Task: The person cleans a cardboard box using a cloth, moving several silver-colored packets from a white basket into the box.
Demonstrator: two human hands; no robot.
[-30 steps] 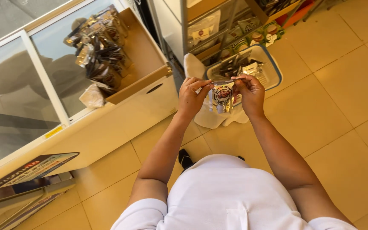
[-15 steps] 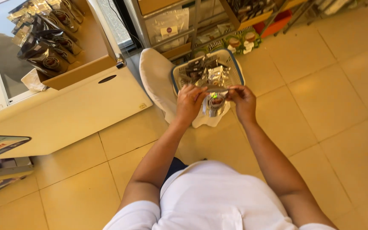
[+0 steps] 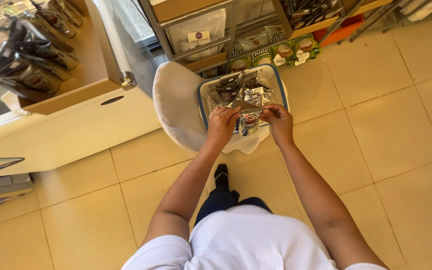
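I see both hands out in front of the body, low over a white basket with a blue rim that stands on the tiled floor, on a white cloth or bag. The left hand and the right hand share one small packet: silvery film with a round dark emblem. Each grip is pressed together on the packet's top strip, left at the left corner, right at the right corner, so the packet hangs between them just over the basket's near edge.

Compared with a second ago, the hands are further out and lower, and the view has swung so that the basket sits right under them rather than beyond them. The packet has stayed pinched the same way throughout. I judge from this that the packet has been brought to the basket, where more packets of the same sort already lie; whether it is being put in or taken out I cannot tell.

At the far left, a wooden display shelf holds dark pouches. Beyond the basket, a low rack carries green cartons.
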